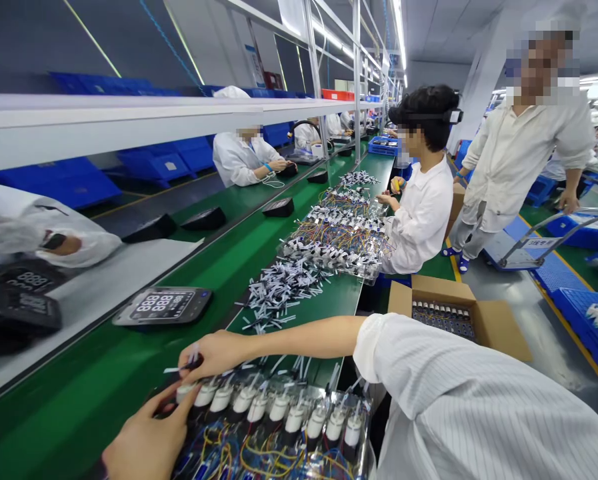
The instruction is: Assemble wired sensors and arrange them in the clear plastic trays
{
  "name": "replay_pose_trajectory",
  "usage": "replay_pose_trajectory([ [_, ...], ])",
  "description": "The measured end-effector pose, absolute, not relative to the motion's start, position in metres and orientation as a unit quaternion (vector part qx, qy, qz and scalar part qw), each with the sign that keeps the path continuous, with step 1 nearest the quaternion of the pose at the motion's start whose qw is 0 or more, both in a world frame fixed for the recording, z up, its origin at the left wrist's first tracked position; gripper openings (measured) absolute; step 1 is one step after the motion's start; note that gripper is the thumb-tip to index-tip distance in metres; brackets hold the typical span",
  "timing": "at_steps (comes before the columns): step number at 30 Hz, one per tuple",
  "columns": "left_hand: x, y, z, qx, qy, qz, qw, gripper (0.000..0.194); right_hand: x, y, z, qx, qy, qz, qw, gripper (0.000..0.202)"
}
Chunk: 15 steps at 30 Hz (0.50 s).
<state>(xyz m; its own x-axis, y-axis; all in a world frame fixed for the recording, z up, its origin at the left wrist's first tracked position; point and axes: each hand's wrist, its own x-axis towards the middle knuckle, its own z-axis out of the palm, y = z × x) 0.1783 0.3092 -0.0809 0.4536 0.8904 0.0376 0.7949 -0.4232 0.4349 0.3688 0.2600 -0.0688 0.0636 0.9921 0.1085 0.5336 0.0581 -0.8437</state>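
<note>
"888" on the grey-black display (163, 306)

Electronics assembly factory, long green conveyor line (95, 373), workers in white coats (235, 157), stacked blue crates (56, 187), parts trays (329, 233)

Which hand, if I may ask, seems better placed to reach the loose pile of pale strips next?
Probably the right hand: it is nearer the pile, though it seems to hold a small dark piece. The left hand is farther away, at the end of the row of white-topped cylinders.

I see the right arm (303, 335) stretched over the tabletop's (336, 293) near edge, right hand (211, 355) pinching, left hand's (147, 437) thumb and forefinger apart.
</note>
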Motion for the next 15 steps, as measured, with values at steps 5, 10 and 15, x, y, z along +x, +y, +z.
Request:
replay_pose_trajectory([
  [5, 0.177, 0.306, -0.079, 0.835, 0.507, 0.125, 0.173, 0.058, 0.367, 0.262, -0.073, -0.614, -0.618, 0.279, 0.404, 0.032],
  [10, 0.178, 0.306, -0.080, 0.830, 0.512, 0.134, 0.175, 0.052, 0.369, 0.266, -0.065, -0.608, -0.633, 0.303, 0.372, 0.030],
  [15, 0.171, 0.316, -0.091, 0.841, 0.501, 0.152, 0.135, 0.035, 0.366, 0.267, -0.059, -0.604, -0.645, 0.317, 0.345, 0.021],
])
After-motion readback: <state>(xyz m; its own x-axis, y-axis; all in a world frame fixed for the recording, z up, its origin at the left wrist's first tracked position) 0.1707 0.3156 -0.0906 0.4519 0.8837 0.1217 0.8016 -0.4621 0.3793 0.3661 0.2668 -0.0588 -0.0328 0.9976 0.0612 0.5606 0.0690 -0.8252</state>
